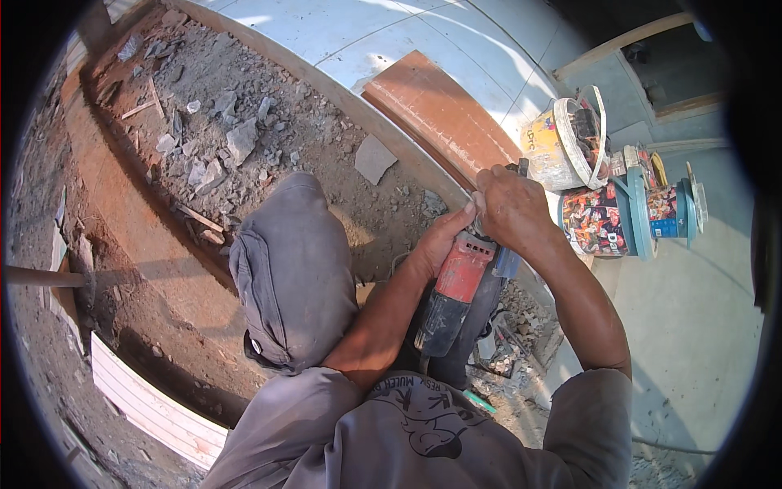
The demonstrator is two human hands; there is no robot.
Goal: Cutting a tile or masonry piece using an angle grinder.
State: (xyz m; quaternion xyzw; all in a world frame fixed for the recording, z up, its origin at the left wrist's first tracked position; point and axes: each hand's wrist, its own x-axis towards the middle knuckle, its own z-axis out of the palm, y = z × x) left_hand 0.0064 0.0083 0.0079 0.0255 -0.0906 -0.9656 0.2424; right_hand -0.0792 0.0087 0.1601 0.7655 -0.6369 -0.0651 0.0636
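A red and black angle grinder lies lengthwise in front of my body, its rear end toward my lap. My left hand is closed around the grinder's front part, thumb stretched toward its head. Over the head, my right hand is closed in a fist. A short dark piece sticks out past the right knuckles; I cannot tell what it is. The fingers hide the grinder's head and any disc. Just beyond both hands, a long brown board rests along the raised edge.
To the right stand a paint-smeared white bucket with things inside and a patterned tub with a blue rim. Broken rubble fills the trench at the left. A low concrete edge borders pale floor tiles. A white ribbed panel lies lower left.
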